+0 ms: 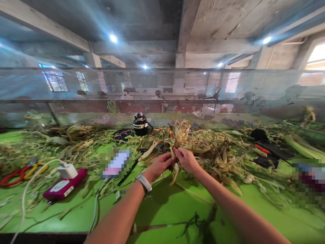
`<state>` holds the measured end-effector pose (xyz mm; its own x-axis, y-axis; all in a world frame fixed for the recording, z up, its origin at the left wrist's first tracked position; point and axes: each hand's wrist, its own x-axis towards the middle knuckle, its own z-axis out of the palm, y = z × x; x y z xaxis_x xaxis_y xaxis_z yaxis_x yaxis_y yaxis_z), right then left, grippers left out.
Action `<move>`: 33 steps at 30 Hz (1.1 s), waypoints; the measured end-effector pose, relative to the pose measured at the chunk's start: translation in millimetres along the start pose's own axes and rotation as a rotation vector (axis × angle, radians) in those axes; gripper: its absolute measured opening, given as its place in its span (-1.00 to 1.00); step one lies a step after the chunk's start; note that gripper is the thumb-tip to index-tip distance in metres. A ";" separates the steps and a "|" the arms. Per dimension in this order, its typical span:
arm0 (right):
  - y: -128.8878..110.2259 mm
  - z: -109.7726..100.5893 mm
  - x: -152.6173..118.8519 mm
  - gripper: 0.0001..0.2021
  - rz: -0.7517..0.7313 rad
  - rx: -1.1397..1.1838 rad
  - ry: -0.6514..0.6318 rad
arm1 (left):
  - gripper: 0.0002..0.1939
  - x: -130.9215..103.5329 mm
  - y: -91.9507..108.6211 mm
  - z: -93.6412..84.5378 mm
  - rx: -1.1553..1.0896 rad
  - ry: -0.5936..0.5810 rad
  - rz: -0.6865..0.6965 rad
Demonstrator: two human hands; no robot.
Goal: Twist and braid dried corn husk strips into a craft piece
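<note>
Bare forearms rising from the bottom edge over a green table (pixel 162 206). At centre frame, left hand (pixel 160 165) and right hand (pixel 187 159) together on a corn ear (pixel 180 135), fingers of both curled and pinching its dry husk. Ear upright, poking above the fingertips, lower end hidden between the palms. Best peeled downward in thin strips, grip firm near the base. Lower left, pink power bank (pixel 64 185); farther left, scissors (pixel 22 172). Beyond, husk pile (pixel 218 149), black jar (pixel 140 124), mesh screen (pixel 162 91).
</note>
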<state>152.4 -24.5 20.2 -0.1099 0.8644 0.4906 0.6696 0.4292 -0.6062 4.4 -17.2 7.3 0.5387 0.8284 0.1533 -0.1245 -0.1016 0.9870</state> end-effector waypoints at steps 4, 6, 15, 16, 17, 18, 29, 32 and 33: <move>2.9 -3.4 4.3 -0.62 0.031 0.018 0.104 | -0.65 -2.6 3.8 -2.1 -0.016 -0.084 -0.010; 4.7 -5.7 5.6 -0.62 0.047 0.020 0.116 | -0.66 -2.8 4.1 -2.0 -0.007 -0.096 -0.015; 4.2 -9.8 1.9 -0.54 0.115 0.072 -0.050 | -0.62 6.7 -3.1 -5.8 -0.209 0.208 -0.016; 3.9 -7.5 1.1 -0.55 0.098 0.104 -0.108 | -0.62 7.2 -3.1 -6.1 -0.212 0.231 -0.012; 3.7 -4.7 0.2 -0.57 0.087 0.138 -0.149 | -0.63 7.3 -2.9 -6.1 -0.217 0.251 -0.006; 3.8 -1.8 -0.5 -0.60 0.080 0.169 -0.172 | -0.65 7.2 -2.5 -5.7 -0.225 0.268 0.000; 6.8 2.3 0.2 -0.76 0.151 0.325 -0.229 | -0.67 5.8 4.3 -3.3 -0.216 0.316 0.014; 6.9 1.2 0.8 -0.76 0.181 0.364 -0.269 | -0.69 5.9 6.8 -6.7 -0.188 0.376 0.048; 7.1 0.7 0.6 -0.76 0.183 0.371 -0.278 | -0.69 5.8 7.4 -7.8 -0.177 0.390 0.059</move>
<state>156.6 -20.7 15.8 -0.2404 0.9497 0.2005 0.3949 0.2844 -0.8736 0.1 -8.9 15.1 0.1755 0.9736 0.1457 -0.3051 -0.0870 0.9483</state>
